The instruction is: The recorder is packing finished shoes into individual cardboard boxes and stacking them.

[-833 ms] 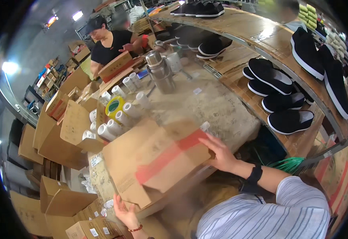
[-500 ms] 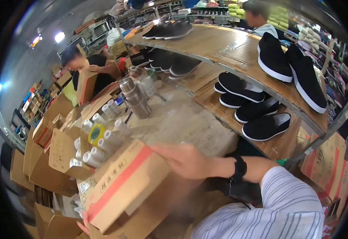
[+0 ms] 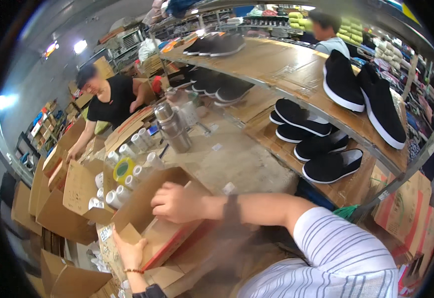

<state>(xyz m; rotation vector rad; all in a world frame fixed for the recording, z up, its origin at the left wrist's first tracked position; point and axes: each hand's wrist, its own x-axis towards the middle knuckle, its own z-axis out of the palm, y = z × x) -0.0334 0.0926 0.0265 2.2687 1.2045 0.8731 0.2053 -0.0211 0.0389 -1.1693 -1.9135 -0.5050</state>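
Note:
In front of me a brown cardboard box (image 3: 137, 204) stands tilted on the worktable, its top open and a red stripe along its near edge. My left hand (image 3: 130, 249) grips the box's near left corner, thumb on one side and fingers behind the board. Over the opening, my right hand (image 3: 178, 203) has its fingers curled in toward the palm. Whatever those fingers may hold is hidden. Inside, a pale cardboard panel lies beneath my right hand.
White rolls (image 3: 113, 199) and a yellow tape roll (image 3: 123, 170) stand left of the box, near a steel flask (image 3: 173, 128). Black shoes (image 3: 333, 166) fill a two-level rack (image 3: 286, 64) on the right. Open cartons (image 3: 65, 213) crowd the left, where a co-worker (image 3: 111, 97) reaches among them.
The box has turned so its open inside shows. My right hand has moved left over it, and my left hand has come up into view at its corner. The co-worker no longer holds up a carton.

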